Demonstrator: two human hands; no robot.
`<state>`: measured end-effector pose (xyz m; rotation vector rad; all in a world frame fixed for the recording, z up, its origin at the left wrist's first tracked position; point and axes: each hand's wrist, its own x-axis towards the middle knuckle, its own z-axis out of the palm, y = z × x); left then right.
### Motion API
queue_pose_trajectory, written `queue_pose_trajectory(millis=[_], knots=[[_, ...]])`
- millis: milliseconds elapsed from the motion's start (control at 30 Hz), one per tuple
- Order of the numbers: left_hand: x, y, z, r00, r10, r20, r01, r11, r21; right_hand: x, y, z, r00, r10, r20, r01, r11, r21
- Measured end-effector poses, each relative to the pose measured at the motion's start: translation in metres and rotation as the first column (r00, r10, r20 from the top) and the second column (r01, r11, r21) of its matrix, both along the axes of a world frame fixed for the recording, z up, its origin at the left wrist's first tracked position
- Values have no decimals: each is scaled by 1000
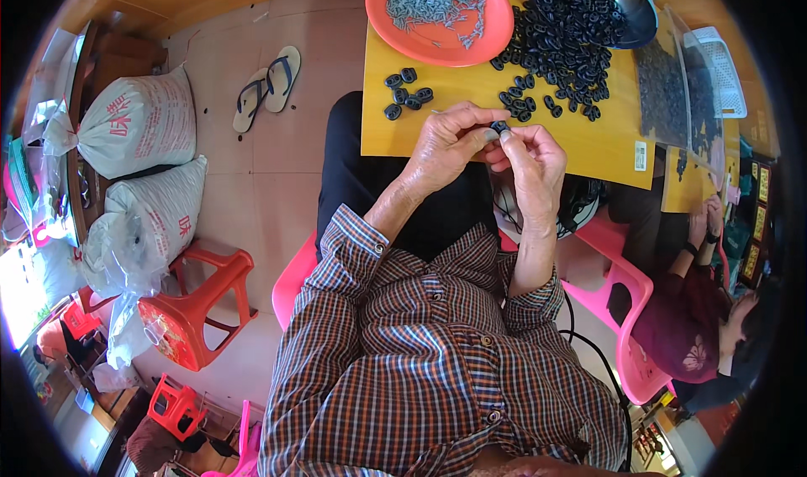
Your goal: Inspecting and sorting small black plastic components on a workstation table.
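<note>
Both hands meet just below the near edge of the yellow worktop [437, 132]. The left hand [445, 145] and right hand [534, 162] each close a fingertip grip on one small black ring piece [500, 126], pinching it between them. The piece is too small to tell its long axis or facing. Above it on the worktop lie a heap of black pieces [559, 48] and an orange plate [496, 36] of grey screws [433, 2].

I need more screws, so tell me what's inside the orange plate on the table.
The orange plate holds a heap of small grey metal pieces. What lies beneath the heap is covered.
</note>
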<state>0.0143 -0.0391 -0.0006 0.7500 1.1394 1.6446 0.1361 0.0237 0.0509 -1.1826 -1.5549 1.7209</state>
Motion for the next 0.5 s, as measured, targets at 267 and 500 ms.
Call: queue_pose_trajectory(millis=[267, 500], knots=[[2, 1, -2, 1000, 30, 8, -30, 1000, -8, -2, -3, -7, 1000, -20, -20, 21, 999, 33], [1, 0, 0, 997, 13, 79, -12, 1000, -13, -2, -5, -9, 998, -41, -48, 44, 998, 45]])
